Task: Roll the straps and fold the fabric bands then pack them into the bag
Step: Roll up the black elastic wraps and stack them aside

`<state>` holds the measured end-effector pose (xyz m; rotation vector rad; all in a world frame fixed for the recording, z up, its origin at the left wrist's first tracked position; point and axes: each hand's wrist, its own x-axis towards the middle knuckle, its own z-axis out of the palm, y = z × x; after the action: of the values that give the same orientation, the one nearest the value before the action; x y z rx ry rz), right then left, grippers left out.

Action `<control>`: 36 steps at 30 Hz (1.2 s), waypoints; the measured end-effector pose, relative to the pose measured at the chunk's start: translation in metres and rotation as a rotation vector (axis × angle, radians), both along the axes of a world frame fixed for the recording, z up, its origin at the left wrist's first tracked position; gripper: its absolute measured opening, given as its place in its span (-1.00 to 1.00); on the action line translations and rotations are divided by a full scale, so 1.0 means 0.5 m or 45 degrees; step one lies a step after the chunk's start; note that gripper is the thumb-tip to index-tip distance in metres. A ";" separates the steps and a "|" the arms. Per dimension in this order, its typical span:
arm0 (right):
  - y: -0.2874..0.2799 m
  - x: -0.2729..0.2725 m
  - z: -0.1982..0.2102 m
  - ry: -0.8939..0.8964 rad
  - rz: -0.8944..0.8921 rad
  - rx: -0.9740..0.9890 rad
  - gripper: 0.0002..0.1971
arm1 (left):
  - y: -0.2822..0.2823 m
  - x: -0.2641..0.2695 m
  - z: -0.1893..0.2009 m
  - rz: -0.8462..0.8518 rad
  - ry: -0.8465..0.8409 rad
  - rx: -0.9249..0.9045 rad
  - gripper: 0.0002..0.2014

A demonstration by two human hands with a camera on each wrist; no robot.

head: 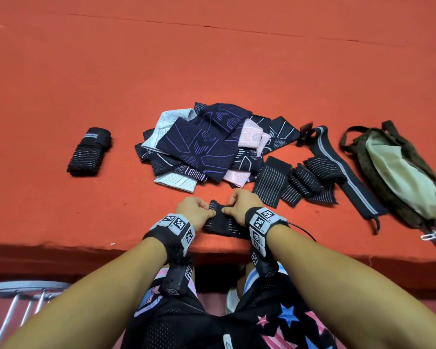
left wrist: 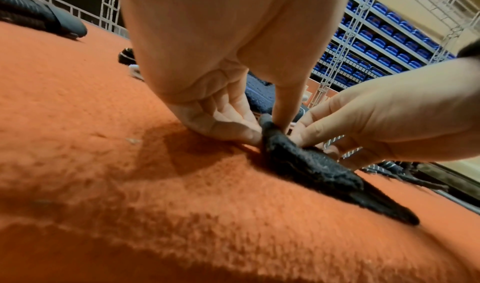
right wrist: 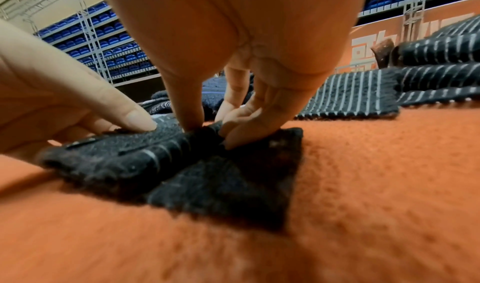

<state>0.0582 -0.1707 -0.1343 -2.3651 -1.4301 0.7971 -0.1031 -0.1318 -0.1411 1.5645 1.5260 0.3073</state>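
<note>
A black strap with thin white stripes (head: 223,224) lies on the orange felt near the front edge, its far end turned over. My left hand (head: 199,212) pinches that far end from the left, thumb on top (left wrist: 259,131). My right hand (head: 239,206) pinches it from the right, thumb and fingers curled on the fold (right wrist: 205,131). The strap (right wrist: 182,164) spreads flat toward my wrists. One rolled strap (head: 90,151) sits far left. A heap of patterned fabric bands (head: 202,144) lies in the middle. The brown bag (head: 400,175) lies open at the right.
More loose striped straps (head: 295,183) and a long black band with a grey stripe (head: 347,172) lie between the heap and the bag. The table's front edge (head: 86,248) runs just below my wrists. A metal rack (head: 15,303) stands at lower left.
</note>
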 end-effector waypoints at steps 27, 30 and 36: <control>-0.003 0.016 0.057 0.049 -0.160 -0.283 -0.67 | -0.006 -0.012 -0.014 0.024 -0.111 -0.029 -0.85; 0.004 -0.002 0.046 0.122 -0.165 -0.248 -0.67 | -0.007 -0.014 -0.015 0.028 -0.133 -0.041 -0.84; 0.010 -0.031 0.035 0.558 -0.326 -0.186 -0.71 | -0.001 -0.019 -0.011 0.024 -0.167 -0.080 -0.83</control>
<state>0.0427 -0.1659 -0.1167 -2.2221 -0.9012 1.2806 -0.1124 -0.1322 -0.1466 1.4532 1.4357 0.3622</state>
